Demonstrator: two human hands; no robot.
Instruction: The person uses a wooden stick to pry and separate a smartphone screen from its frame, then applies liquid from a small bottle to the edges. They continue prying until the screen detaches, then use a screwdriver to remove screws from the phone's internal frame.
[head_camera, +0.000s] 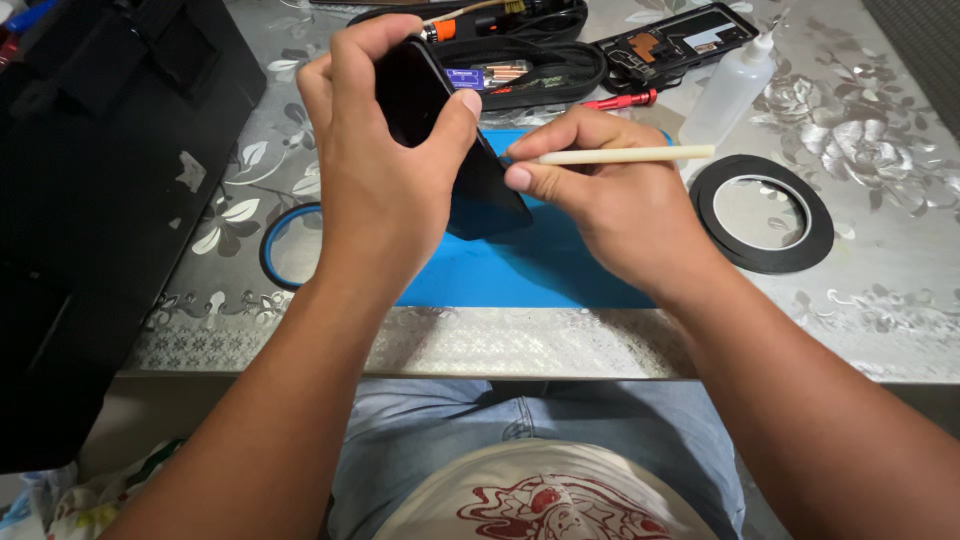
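Observation:
My left hand (375, 165) grips a black smartphone (470, 180), tilted on edge above a blue work mat (540, 270). My right hand (600, 205) holds a cream-coloured stick tool (625, 155) like a pen, its tip pressed against the phone's right edge. Thumb and fingers of the left hand wrap the phone's upper part, hiding most of it.
A black tape roll (765, 212) lies right of the mat, a blue ring (283, 245) to its left. A clear squeeze bottle (728, 92), a red screwdriver (620, 100), an opened phone body (675, 42) and a black tool case (530, 60) sit behind. A large black bag (90, 180) fills the left.

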